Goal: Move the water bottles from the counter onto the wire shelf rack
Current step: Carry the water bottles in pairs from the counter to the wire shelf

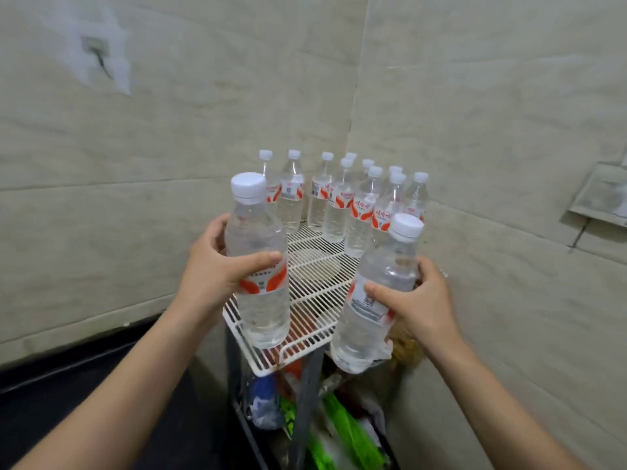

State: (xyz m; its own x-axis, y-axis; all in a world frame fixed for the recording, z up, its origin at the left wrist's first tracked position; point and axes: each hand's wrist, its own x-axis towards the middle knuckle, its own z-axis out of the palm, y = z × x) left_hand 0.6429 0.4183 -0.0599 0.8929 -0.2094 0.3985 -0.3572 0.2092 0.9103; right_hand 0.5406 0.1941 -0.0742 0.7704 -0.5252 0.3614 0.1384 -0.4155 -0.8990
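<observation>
My left hand (217,269) grips a clear water bottle (259,310) with a white cap and red-and-white label, held upright above the front left corner of the white wire shelf rack (315,276). My right hand (414,300) grips a second, similar bottle (380,266), tilted slightly left, over the rack's front right edge. Several more bottles (339,205) stand upright at the back of the rack, in the corner of the walls.
Tiled walls close the rack in at the back and right. A dark counter (84,378) runs at the lower left. Under the top shelf lie mixed items in green, blue and white packaging (325,422). A small fixture (600,195) hangs on the right wall.
</observation>
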